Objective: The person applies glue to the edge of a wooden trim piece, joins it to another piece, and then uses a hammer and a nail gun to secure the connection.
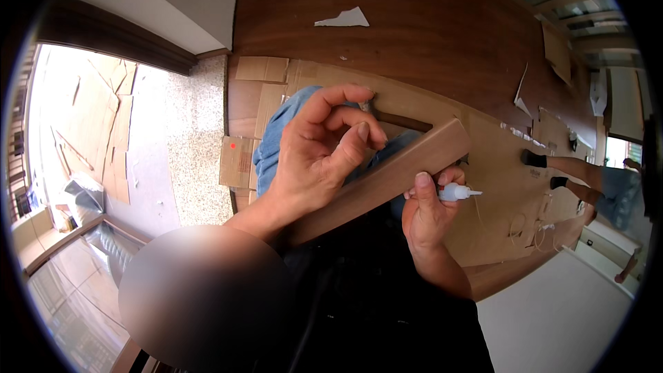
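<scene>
My right hand grips the edge of a brown wooden board, thumb on its face. The same hand holds a small translucent glue bottle, its narrow nozzle pointing right. The board slants from my lap up to the right. Above the board's lower part is my left hand, with fingers curled and the thumb against a fingertip; anything pinched there is too small to make out. Beyond those fingers shows a hammer with a dark handle, its head partly hidden by them. My jeans show behind the left hand.
Cardboard sheets cover the floor around me, with dark wooden flooring beyond. A torn white scrap lies there. At the right, another person's legs stand on the cardboard. A glass-topped table is at the lower left.
</scene>
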The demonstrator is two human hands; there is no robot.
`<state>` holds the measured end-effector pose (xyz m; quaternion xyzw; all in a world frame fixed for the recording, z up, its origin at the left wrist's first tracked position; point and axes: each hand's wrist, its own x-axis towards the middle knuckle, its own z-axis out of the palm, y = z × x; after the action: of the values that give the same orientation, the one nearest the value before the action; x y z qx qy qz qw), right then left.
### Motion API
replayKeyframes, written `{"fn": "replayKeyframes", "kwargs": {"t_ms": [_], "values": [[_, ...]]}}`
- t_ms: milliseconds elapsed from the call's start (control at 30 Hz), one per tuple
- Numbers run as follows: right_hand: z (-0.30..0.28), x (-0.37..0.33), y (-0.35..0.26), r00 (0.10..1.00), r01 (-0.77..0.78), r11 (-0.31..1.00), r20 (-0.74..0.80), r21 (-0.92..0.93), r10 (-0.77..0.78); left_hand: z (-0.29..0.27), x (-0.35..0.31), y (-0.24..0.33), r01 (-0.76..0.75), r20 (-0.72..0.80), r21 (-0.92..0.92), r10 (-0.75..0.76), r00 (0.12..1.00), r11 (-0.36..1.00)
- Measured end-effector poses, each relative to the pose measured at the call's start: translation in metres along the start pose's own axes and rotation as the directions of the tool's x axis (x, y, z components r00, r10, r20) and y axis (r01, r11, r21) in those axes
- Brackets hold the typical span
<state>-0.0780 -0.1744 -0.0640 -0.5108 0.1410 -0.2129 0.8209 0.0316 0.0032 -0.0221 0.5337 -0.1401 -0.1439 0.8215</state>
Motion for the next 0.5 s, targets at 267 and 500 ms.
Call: {"fn": "replayKeyframes", "kwargs": {"t_ms": [267, 500], "values": [[0.0021, -0.0010, -0.0003, 1.000, -0.004, 1.000, 0.001, -0.017, 0.004, -0.0004, -0.0010, -0.0020, 0.032, 0.008, -0.081, -0.031, 0.999, 0.996], [0.0013, -0.0014, 0.0011, 1.000, -0.010, 1.000, 0.011, -0.030, 0.011, -0.0029, 0.0009, -0.0047, -0.013, 0.033, -0.140, 0.018, 0.999, 0.990]]}}
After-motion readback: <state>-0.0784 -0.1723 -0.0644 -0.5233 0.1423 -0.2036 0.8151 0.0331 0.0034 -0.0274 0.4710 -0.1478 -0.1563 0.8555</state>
